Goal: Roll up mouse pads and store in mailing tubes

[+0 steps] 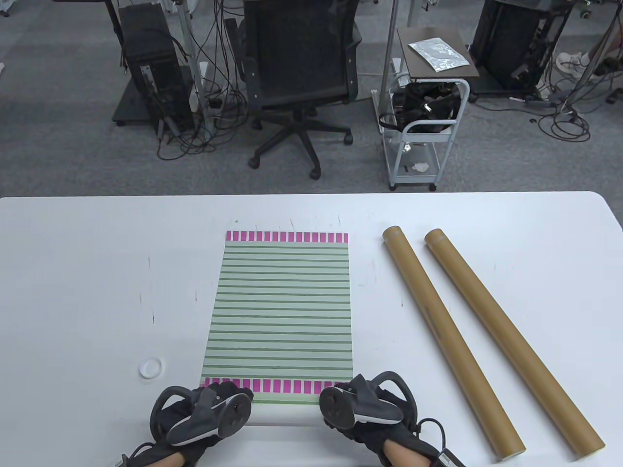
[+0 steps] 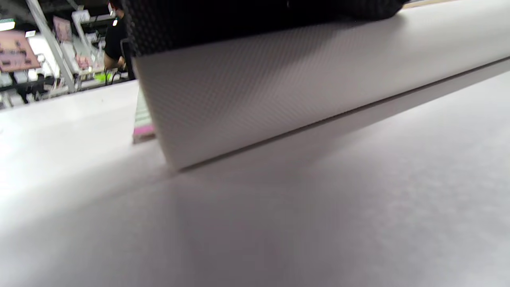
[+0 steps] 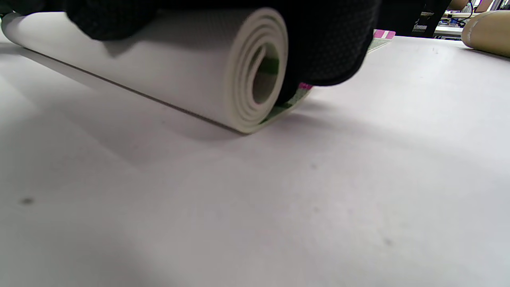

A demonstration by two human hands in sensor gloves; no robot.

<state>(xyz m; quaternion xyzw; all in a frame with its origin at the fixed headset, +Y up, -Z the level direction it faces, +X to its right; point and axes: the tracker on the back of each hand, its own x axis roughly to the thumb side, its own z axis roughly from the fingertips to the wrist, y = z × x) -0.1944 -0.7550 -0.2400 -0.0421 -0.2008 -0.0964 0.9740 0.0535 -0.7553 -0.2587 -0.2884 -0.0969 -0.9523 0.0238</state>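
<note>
A green-striped mouse pad (image 1: pixel 282 311) with pink-block ends lies flat in the table's middle. Its near end is rolled into a white roll (image 1: pixel 284 412) with several turns, seen end-on in the right wrist view (image 3: pixel 255 71) and from the side in the left wrist view (image 2: pixel 279 87). My left hand (image 1: pixel 214 408) rests on the roll's left end, its fingers (image 2: pixel 239 16) over the top. My right hand (image 1: pixel 355 404) rests on the right end, its fingers (image 3: pixel 330 44) draped over the roll. Two brown mailing tubes (image 1: pixel 450 340) (image 1: pixel 511 340) lie side by side at the right.
A white round cap (image 1: pixel 150 368) lies on the table left of the pad. The tube's end shows at the far right of the right wrist view (image 3: pixel 486 34). An office chair (image 1: pixel 299 73) and a cart (image 1: pixel 423 121) stand beyond the table's far edge.
</note>
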